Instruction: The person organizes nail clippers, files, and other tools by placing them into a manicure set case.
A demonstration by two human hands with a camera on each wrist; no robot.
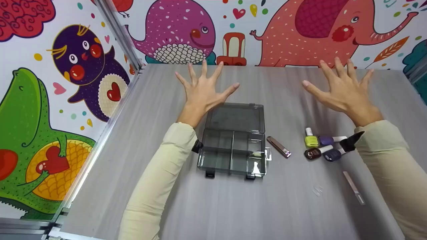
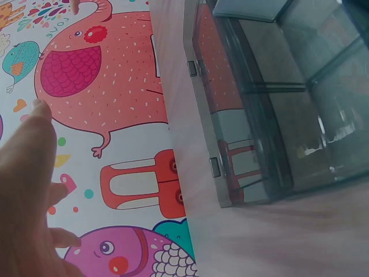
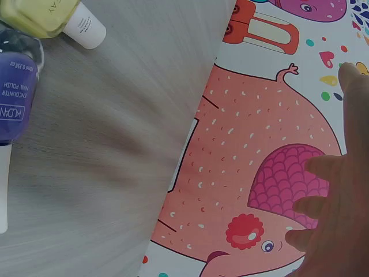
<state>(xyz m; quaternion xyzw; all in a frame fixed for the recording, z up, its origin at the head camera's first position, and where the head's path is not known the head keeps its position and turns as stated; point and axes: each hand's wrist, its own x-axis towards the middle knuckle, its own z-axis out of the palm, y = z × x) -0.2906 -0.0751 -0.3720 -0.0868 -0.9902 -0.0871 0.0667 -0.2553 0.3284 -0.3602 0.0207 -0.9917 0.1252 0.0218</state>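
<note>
Tabletop: purple polish legible only from right wrist.

The purple bottle reads "ENCOUNTER NAIL POLISH" and "0.35", the yellow bottle "AY".

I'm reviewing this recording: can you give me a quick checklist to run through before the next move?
1. Hands free: ok; left hand and right hand are spread, holding nothing.
2. Box open: ok; its lid is folded back.
3. Nail clipper uncovered: ok, right of the box.
4. Polish bottles all upright: not ok; the purple bottle lies down.
5. Dark blue bottle capped tightly: cannot tell; a black strap partly covers it.
</note>
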